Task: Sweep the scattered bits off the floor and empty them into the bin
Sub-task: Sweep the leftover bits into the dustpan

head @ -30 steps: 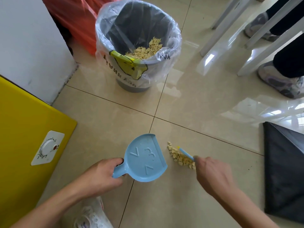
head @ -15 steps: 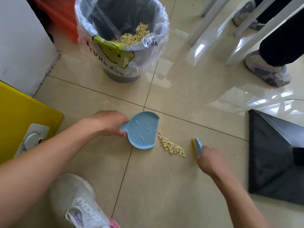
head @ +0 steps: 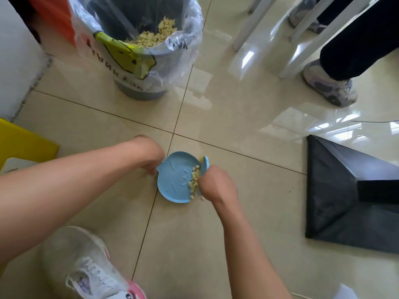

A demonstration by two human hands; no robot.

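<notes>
A small blue dustpan (head: 174, 180) lies flat on the tiled floor at the centre of view. My left hand (head: 149, 155) grips its handle at the pan's upper left. My right hand (head: 216, 184) holds a little blue brush (head: 204, 165) with a yellow edge against the pan's right lip. Pale yellow bits (head: 194, 180) sit piled along that lip, most on the pan, a few just off its lower edge. The grey bin (head: 140, 50), lined with a clear plastic bag, stands further up and holds a heap of the same bits.
My white shoe (head: 86, 270) is at the bottom left. A black flat stand base (head: 336, 197) lies to the right. White chair legs (head: 250, 24) and another person's shoe (head: 328, 87) are at the top right. A yellow box (head: 23, 143) and white wall are on the left.
My right hand has swept the brush leftward, pushing the line of bits from the floor onto the dustpan's lip. The view has shifted down, closer to the floor.
</notes>
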